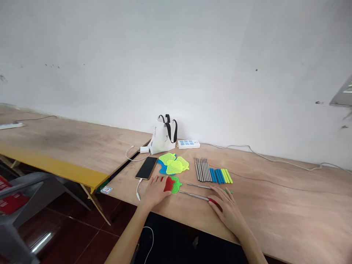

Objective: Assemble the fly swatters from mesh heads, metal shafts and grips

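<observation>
My left hand (pixel 156 191) lies over a red mesh fly swatter head (pixel 168 184), fingers spread and partly covering it. Beside and partly under that is a green swatter head (pixel 176 185). My right hand (pixel 226 206) rests with fingers apart over two telescopic metal rods. One rod (pixel 194 195) has a red grip (pixel 215 202) by my thumb; the other rod (pixel 198 186) has a green grip (pixel 229 191), mostly under my fingers. Farther back are overlapping yellow swatter heads (pixel 174 167) with blue ones (pixel 162 168) beneath.
Several metal rods with blue grips (pixel 217 176) and yellow grips (pixel 227 176) lie in a row. A phone (pixel 146 168) with a white cable is left of the heads. Behind stand a white bag (pixel 161 137) and a power strip (pixel 188 144). A gap separates the left table (pixel 82 143).
</observation>
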### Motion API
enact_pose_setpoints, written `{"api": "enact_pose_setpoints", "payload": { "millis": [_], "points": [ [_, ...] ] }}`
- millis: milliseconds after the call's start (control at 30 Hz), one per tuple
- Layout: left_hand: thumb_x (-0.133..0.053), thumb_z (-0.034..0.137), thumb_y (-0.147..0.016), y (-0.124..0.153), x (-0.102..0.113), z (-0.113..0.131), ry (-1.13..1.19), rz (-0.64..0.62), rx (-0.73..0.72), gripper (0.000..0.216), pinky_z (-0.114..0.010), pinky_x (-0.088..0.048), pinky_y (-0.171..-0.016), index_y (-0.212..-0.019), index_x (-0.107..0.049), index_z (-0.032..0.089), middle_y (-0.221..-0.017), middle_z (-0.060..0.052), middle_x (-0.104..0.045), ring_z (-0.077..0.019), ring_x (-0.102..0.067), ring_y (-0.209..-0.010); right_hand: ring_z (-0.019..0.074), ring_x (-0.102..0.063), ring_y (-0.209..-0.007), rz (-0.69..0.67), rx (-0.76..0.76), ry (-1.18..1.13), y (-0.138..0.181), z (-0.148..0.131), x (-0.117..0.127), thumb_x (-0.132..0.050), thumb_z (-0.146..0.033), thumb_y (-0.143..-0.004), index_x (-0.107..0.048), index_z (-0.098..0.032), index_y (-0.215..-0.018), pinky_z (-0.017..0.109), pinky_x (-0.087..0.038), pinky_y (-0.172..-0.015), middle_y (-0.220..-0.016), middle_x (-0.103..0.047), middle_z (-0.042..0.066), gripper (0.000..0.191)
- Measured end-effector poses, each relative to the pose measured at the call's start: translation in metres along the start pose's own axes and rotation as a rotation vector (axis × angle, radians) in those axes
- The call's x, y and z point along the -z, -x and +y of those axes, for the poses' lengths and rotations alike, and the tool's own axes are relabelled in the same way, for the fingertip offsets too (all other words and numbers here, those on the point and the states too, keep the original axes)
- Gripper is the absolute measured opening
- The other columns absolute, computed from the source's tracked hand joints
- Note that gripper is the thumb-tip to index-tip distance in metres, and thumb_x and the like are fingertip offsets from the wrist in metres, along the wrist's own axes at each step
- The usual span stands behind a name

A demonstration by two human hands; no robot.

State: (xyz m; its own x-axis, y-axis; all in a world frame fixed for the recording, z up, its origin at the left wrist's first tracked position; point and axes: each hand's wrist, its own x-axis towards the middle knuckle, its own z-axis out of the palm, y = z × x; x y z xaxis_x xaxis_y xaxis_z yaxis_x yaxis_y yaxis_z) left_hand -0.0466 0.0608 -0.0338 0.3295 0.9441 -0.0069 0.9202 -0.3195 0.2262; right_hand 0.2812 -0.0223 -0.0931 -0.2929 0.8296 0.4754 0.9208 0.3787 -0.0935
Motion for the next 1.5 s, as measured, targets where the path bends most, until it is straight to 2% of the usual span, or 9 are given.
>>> {"api": "enact_pose_setpoints", "payload": {
  "millis": [300,467,667,800,967,1067,1267,1400,1500],
  "points": [
    [-0.072,0.048,-0.074,-0.003,0.001,-0.006,0.093,0.063,0.020,0.067,-0.050,-0.036,-0.109,-0.132,-0.057,0.017,-0.136,-0.021,-0.059,-0.0408,-0.049,-0.132,0.0241,-0.054,-0.132,-0.032,-0.002,-0.073,-0.001,-0.004,0.005,-0.046,-0.040,-0.103,-0.072,-0.034,-0.114,0.052,-0.042,-0.113,-0.142,-0.058,0.002,0.029],
    [-0.080,0.051,-0.065,-0.005,0.003,-0.007,0.120,0.086,0.054,0.085,-0.054,-0.034,-0.111,-0.138,-0.053,0.017,-0.140,-0.023,-0.053,-0.0447,-0.045,-0.135,0.0244,-0.054,-0.131,-0.012,0.014,-0.078,-0.002,-0.009,0.000,-0.049,-0.042,-0.102,-0.070,-0.035,-0.118,0.050,-0.043,-0.111,-0.143,-0.057,0.002,0.027],
    [-0.073,0.027,-0.074,-0.008,0.003,-0.011,0.272,0.151,-0.010,0.071,-0.048,-0.039,-0.111,-0.140,-0.051,0.018,-0.143,-0.019,-0.049,-0.0375,-0.046,-0.137,0.0221,-0.057,-0.127,0.037,0.005,-0.064,-0.005,-0.020,-0.006,-0.048,-0.038,-0.103,-0.071,-0.032,-0.112,0.044,-0.046,-0.108,-0.136,-0.062,0.001,0.025],
    [-0.062,0.016,-0.077,-0.008,0.012,-0.012,0.519,0.257,-0.099,0.063,-0.044,-0.047,-0.104,-0.138,-0.050,0.024,-0.129,-0.010,-0.063,-0.0294,-0.060,-0.120,0.0227,-0.058,-0.123,0.023,0.005,-0.060,-0.006,-0.031,-0.006,-0.050,-0.039,-0.103,-0.069,-0.034,-0.117,0.044,-0.047,-0.105,-0.135,-0.062,0.001,0.025],
    [-0.070,0.033,-0.080,-0.006,0.028,-0.001,0.842,0.458,-0.068,0.023,-0.032,-0.053,-0.079,-0.098,-0.064,0.020,-0.093,-0.004,-0.071,-0.0218,-0.068,-0.085,0.0235,-0.062,-0.114,0.024,0.052,-0.052,-0.014,-0.059,-0.015,-0.049,-0.034,-0.103,-0.067,-0.033,-0.120,0.042,-0.049,-0.097,-0.129,-0.065,0.003,0.026],
    [-0.075,0.042,-0.077,-0.007,0.028,0.006,0.976,0.506,-0.129,0.026,-0.028,-0.051,-0.073,-0.077,-0.066,0.018,-0.084,-0.004,-0.070,-0.0190,-0.065,-0.078,0.0228,-0.064,-0.105,0.062,0.081,-0.042,-0.023,-0.073,-0.022,-0.046,-0.031,-0.104,-0.069,-0.032,-0.116,0.039,-0.049,-0.091,-0.120,-0.068,0.004,0.027],
    [-0.080,0.049,-0.073,-0.015,0.011,0.015,1.272,0.471,-0.032,0.040,-0.029,-0.055,-0.071,-0.091,-0.074,0.014,-0.086,-0.006,-0.074,-0.0216,-0.068,-0.079,0.0195,-0.065,-0.088,0.135,0.091,-0.053,-0.030,-0.075,-0.025,-0.038,-0.024,-0.105,-0.067,-0.026,-0.106,0.032,-0.046,-0.081,-0.097,-0.070,0.004,0.030],
    [-0.078,0.053,-0.076,-0.018,0.000,0.026,1.436,0.462,0.030,0.046,-0.029,-0.056,-0.072,-0.099,-0.073,0.014,-0.097,-0.008,-0.075,-0.0226,-0.070,-0.085,0.0179,-0.066,-0.081,0.178,-0.051,-0.143,-0.028,-0.066,-0.018,-0.035,-0.027,-0.106,-0.063,-0.024,-0.096,0.029,-0.049,-0.074,-0.089,-0.070,0.003,0.031],
    [-0.079,0.056,-0.074,-0.018,-0.005,0.037,1.531,0.421,0.084,0.048,-0.030,-0.057,-0.072,-0.099,-0.072,0.015,-0.098,-0.008,-0.076,-0.0232,-0.071,-0.086,0.0184,-0.070,-0.089,0.188,-0.159,-0.258,-0.027,-0.059,-0.009,-0.034,-0.032,-0.106,-0.063,-0.024,-0.104,0.028,-0.052,-0.075,-0.097,-0.072,0.004,0.031]
  ]
}}
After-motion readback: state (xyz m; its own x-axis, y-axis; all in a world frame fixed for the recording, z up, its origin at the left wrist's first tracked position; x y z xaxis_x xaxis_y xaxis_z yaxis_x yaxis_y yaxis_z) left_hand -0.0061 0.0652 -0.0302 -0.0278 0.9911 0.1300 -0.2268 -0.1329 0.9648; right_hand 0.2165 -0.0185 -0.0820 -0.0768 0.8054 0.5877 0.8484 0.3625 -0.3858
